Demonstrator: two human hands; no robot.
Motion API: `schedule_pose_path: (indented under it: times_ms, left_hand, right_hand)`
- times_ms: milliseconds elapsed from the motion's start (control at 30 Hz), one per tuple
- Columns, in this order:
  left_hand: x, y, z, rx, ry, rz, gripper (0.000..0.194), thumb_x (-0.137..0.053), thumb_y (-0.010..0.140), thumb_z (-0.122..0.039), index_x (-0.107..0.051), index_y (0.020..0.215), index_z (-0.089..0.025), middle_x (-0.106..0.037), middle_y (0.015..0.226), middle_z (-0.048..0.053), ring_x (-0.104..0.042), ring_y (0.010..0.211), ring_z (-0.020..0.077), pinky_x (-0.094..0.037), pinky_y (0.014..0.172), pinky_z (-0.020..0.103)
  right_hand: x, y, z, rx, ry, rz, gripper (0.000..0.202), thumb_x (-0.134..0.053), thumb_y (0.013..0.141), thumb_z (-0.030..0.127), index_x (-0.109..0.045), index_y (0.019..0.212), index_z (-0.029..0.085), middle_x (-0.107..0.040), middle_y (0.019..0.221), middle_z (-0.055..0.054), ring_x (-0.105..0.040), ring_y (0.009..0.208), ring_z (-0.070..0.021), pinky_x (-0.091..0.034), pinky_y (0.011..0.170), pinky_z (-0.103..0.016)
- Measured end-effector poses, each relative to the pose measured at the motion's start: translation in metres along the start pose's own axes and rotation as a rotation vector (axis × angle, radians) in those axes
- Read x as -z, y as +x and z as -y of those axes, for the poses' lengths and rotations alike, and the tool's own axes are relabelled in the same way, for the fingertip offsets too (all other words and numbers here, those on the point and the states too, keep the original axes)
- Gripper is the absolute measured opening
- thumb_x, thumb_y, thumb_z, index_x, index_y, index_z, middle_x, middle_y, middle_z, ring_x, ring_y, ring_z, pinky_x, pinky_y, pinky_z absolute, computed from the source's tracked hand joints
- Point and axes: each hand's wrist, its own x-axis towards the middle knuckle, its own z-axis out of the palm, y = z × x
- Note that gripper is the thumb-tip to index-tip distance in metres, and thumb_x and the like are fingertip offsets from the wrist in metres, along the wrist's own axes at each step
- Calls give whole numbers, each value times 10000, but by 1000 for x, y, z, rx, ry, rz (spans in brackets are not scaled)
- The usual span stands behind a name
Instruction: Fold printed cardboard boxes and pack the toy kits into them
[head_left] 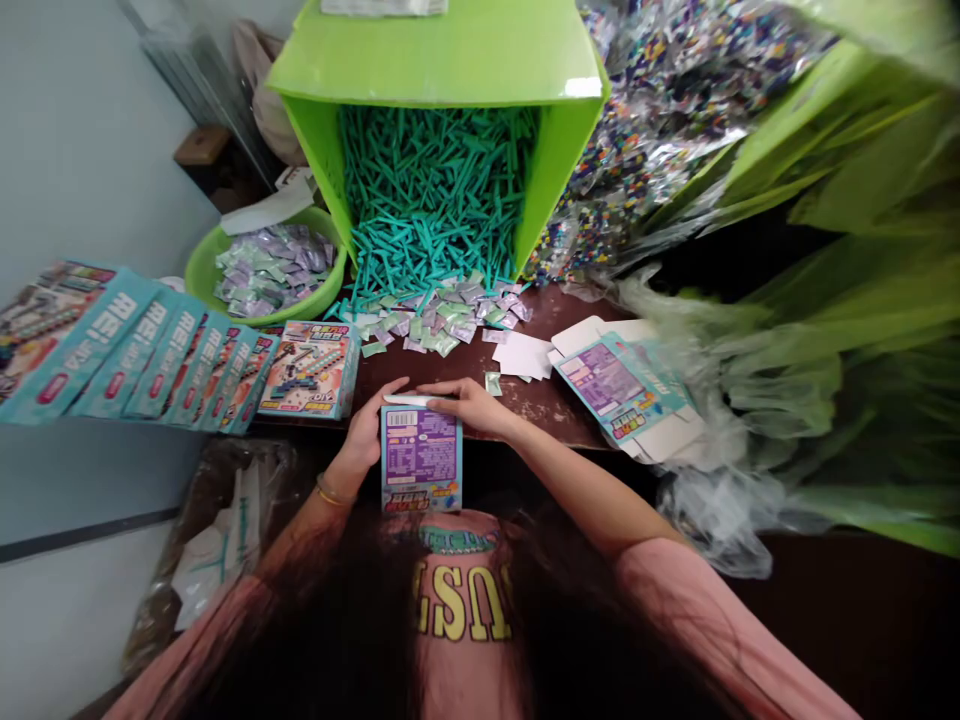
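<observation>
Close to my chest, at the table's front edge, I hold a small printed cardboard box (421,455), its purple back panel facing up and its lettering upside down. My left hand (367,430) grips the box's left side near the top corner. Across the white end flap (407,400) lies my right hand (472,408), its fingers pressed on the flap and the box's edge. Just beyond my hands, small green and lilac sachets (450,320) are scattered on the table, with white paper cards (523,355) to their right.
A green bin (442,60) on its side spills teal plastic sticks (442,190). A green basin (330,275) of sachets stands left. Finished-looking boxes (311,370) line the left edge; flattened boxes (622,385) lie right. Plastic bags (727,430) and bags of colourful beads (600,170) crowd the right.
</observation>
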Motion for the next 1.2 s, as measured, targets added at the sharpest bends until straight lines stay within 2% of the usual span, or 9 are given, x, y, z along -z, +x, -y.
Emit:
schedule_pose_path:
  times_ms: [133,300,467,533,667,767,933,1067,1200]
  left_hand:
    - [-3,-3,6,-111,20,-2,480,-558,822,-317,-645,1276,-189,-778,1087,75,-734,978,238,-555,925,408]
    - [1,-7,19,-391,60,-54,289,-549,904,-381,-713,1060,-203,-749,1175,67,-696,1074,218,-519,989,376]
    - [3,-6,25,-416,168,-54,261,-610,927,-388,-736,1046,-192,-752,1136,60,-693,1040,201,-521,945,316]
    - [4,-5,26,-457,165,-70,275,-598,941,-408,-730,1062,-199,-742,1159,61,-696,1024,195,-529,930,314]
    - [9,-10,31,-590,252,-109,289,-617,935,-457,-722,900,-190,-714,1230,82,-708,997,214,-550,923,367]
    - [17,-18,36,-704,514,-153,262,-636,933,-417,-739,859,-188,-743,1134,87,-689,1065,234,-517,987,382]
    - [23,-26,51,-759,692,-149,316,-523,991,-393,-758,942,-187,-729,1177,100,-666,1120,241,-496,1005,392]
    - [18,-18,62,-769,705,-159,336,-493,992,-395,-727,868,-186,-737,1056,79,-681,1002,217,-514,915,354]
    - [11,-13,46,-819,654,-210,336,-486,999,-392,-697,845,-181,-737,1004,75,-686,961,207,-521,883,342]
  right_hand:
    - [7,8,2,-9,-136,-39,281,-656,910,289,-801,1135,203,-800,1096,-57,-752,968,-252,-597,891,-404]
    - [21,7,8,175,-325,115,278,-612,953,312,-790,1152,236,-782,1170,-37,-742,1071,-246,-573,963,-398]
    - [26,10,11,152,-434,99,258,-622,969,324,-801,1126,223,-791,1145,-52,-749,1055,-228,-577,937,-342]
    - [28,11,15,218,-448,180,280,-582,1002,318,-783,1174,226,-774,1197,-54,-728,1117,-217,-558,978,-335]
    - [31,2,14,315,-514,299,334,-596,1004,367,-721,1298,268,-710,1330,-73,-682,1219,-240,-528,1044,-380]
    - [21,-13,-7,337,-497,208,373,-624,985,374,-697,1334,265,-685,1361,-91,-654,1262,-254,-507,1084,-406]
    - [-10,-42,-56,297,-331,-282,317,-592,1002,376,-740,1238,226,-698,1283,-123,-652,1220,-241,-512,1080,-434]
    - [-19,-47,-70,248,-256,-332,282,-631,969,431,-782,1106,236,-735,1188,-107,-676,1137,-242,-514,1061,-443]
    - [-24,-51,-63,138,16,-368,487,-645,914,585,-714,1229,219,-717,1233,-105,-671,1154,-251,-531,1029,-434]
